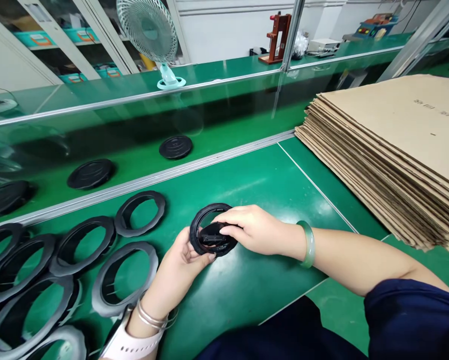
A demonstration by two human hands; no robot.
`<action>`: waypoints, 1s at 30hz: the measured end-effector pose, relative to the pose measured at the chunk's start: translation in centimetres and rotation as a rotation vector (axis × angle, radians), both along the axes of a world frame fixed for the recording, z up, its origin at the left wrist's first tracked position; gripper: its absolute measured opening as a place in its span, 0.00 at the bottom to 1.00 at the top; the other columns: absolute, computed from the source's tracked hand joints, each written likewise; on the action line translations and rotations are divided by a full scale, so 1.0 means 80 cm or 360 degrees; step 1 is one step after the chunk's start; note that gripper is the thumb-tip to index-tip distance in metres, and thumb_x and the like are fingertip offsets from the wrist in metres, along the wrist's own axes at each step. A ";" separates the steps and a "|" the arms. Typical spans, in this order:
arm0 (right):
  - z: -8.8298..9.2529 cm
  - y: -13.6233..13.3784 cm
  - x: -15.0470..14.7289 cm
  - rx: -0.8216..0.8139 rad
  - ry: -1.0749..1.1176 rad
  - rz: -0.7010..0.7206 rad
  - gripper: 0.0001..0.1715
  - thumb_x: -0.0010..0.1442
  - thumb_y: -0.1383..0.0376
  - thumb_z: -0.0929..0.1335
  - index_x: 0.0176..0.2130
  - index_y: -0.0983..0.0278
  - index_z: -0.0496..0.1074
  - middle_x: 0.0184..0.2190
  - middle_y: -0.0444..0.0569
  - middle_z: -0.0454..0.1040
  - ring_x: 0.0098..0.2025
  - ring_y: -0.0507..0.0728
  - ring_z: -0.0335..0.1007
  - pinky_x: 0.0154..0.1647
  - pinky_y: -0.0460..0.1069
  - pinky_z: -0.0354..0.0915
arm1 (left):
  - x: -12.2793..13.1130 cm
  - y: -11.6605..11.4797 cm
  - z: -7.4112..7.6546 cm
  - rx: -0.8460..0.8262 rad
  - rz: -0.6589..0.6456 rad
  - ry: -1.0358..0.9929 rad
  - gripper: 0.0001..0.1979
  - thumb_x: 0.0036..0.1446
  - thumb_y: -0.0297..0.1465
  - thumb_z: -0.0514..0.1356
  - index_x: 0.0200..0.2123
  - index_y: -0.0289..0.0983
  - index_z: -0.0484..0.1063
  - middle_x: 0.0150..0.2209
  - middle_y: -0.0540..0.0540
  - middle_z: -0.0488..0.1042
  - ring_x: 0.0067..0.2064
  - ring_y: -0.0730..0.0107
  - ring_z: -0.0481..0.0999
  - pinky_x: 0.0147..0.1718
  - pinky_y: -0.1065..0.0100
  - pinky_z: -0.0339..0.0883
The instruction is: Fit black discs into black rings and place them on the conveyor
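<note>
One seemingly unfinished — gripping black ring point(196, 233) in left hand point(185, 261), pinching dark insert point(211, 236) with right hand point(257, 230); loose rings point(108, 284) presumably remaining.

Green tabletop point(277, 185) with white seams point(316, 185), black rings point(106, 282) clustered at left, tall stack of cardboard sheets point(389, 150) at right

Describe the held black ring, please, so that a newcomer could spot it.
Left of the cardboard stack, over the green table, find the left grip and right grip. Between them is the black ring. Unlike the loose rings farther left, it has a black part inside its opening.
</note>
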State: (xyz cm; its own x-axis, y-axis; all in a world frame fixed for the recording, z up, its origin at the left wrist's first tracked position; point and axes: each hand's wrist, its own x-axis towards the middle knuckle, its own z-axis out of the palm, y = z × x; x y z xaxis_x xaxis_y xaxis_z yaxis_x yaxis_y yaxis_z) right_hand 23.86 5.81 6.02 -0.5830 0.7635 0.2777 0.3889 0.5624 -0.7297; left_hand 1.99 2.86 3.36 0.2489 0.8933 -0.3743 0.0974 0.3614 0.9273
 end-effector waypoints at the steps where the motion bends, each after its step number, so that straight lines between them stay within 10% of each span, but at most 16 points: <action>1: 0.001 -0.002 0.000 0.0037 -0.0028 0.0005 0.14 0.68 0.70 0.63 0.50 0.64 0.74 0.47 0.51 0.78 0.50 0.58 0.73 0.52 0.52 0.68 | 0.000 0.000 0.001 0.0007 0.0000 0.0018 0.26 0.46 0.31 0.73 0.46 0.41 0.66 0.36 0.51 0.80 0.41 0.64 0.81 0.40 0.67 0.75; 8: 0.005 -0.009 -0.001 0.0348 -0.0169 -0.0205 0.12 0.67 0.67 0.66 0.48 0.65 0.75 0.38 0.50 0.80 0.37 0.58 0.68 0.44 0.54 0.63 | -0.002 -0.002 0.000 0.0039 -0.0016 0.0107 0.27 0.47 0.33 0.72 0.48 0.43 0.65 0.32 0.53 0.78 0.38 0.66 0.80 0.40 0.67 0.75; 30: -0.019 0.008 -0.009 -0.0167 0.0232 -0.0420 0.07 0.61 0.68 0.72 0.42 0.62 0.79 0.36 0.44 0.81 0.38 0.54 0.69 0.43 0.50 0.65 | -0.004 0.001 0.000 -0.0015 -0.0072 0.0038 0.27 0.48 0.30 0.72 0.50 0.41 0.66 0.38 0.51 0.79 0.40 0.67 0.79 0.41 0.68 0.75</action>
